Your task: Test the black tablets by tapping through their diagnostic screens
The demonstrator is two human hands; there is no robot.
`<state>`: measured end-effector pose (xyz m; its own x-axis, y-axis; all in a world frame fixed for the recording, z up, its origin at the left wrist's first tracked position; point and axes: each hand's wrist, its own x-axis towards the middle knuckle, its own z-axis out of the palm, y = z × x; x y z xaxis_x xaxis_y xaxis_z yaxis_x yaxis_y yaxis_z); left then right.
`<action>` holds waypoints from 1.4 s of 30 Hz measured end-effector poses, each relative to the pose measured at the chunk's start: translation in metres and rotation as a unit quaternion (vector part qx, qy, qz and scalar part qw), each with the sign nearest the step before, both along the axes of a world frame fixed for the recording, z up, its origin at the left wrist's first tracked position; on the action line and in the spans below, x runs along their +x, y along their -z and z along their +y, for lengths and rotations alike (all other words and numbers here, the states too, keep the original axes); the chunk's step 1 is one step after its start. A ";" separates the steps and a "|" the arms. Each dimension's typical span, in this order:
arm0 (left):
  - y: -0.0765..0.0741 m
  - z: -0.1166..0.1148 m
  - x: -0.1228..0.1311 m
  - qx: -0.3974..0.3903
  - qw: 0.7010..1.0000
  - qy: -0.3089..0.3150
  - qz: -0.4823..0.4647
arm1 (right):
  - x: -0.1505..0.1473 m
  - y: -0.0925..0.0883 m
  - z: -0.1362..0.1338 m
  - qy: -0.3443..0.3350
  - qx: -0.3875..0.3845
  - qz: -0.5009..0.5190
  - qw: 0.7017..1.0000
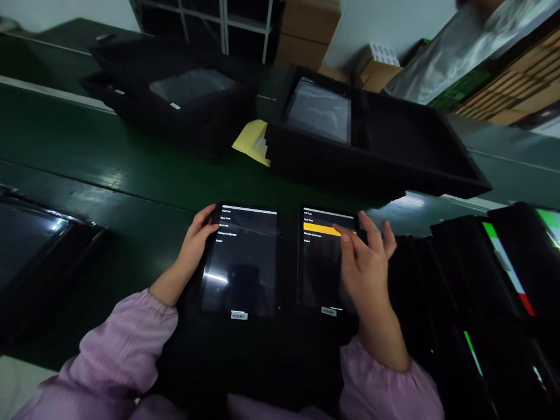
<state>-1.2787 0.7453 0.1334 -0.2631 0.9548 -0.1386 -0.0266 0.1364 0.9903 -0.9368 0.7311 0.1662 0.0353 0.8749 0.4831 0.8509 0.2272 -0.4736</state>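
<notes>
Two units on the green bench (131, 181): left tablet (240, 262), right tablet (328, 262)

Both tablets lie side by side, screens up and lit with a white-on-black menu, on a black tray (258, 361), a narrow strip of tray between them. "Change Language" is legible on each; the smaller lines are too blurred to read. Each has a barcode label (238, 315) at its near edge.

Left hand (195, 242): grip narrow, fingers curled on the upper left edge of the left tablet, holding that edge.

Right hand (363, 262): grip wide, fingers spread, fingertips (343, 236) touching the right tablet's screen at a yellow menu row (321, 229). Hand and fingers cover the row's right end and part of the screen.

Pink sleeves (118, 350) on both forearms.

Around, on the bench: two black foam cases (184, 125) with film-wrapped panels; a yellow sheet (252, 142) tucked against the nearer case (371, 157); a dark panel (30, 239) at far left; a stack of black tablets (503, 262) at right, showing green, white and red screens.

Beyond: cardboard boxes (301, 35), a metal rack (205, 17), clear plastic film (450, 52).
</notes>
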 end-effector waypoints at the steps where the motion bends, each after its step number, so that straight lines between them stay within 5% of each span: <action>1: -0.001 0.005 0.001 -0.003 1.000 0.003 -0.004 | 0.004 -0.001 -0.002 0.001 -0.004 0.004 1.000; 19: -0.001 0.011 -0.004 -0.001 0.999 0.015 -0.034 | 0.024 -0.002 -0.007 0.035 0.008 0.003 0.999; 28: -0.001 0.011 -0.002 -0.002 0.999 -0.002 -0.036 | 0.015 -0.010 -0.009 -0.023 -0.032 0.021 0.999; 37: -0.005 0.007 0.000 0.003 1.000 0.008 -0.018 | -0.010 0.000 -0.018 -0.160 -0.085 -0.008 0.983; 42: -0.004 0.005 0.000 0.002 0.999 0.026 -0.019 | -0.009 -0.002 -0.019 -0.170 -0.095 -0.030 0.980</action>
<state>-1.2786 0.7505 0.1370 -0.2070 0.9678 -0.1430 -0.0573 0.1339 0.9893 -0.9456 0.7123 0.1685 -0.2971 0.9058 0.3021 0.7696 0.4144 -0.4858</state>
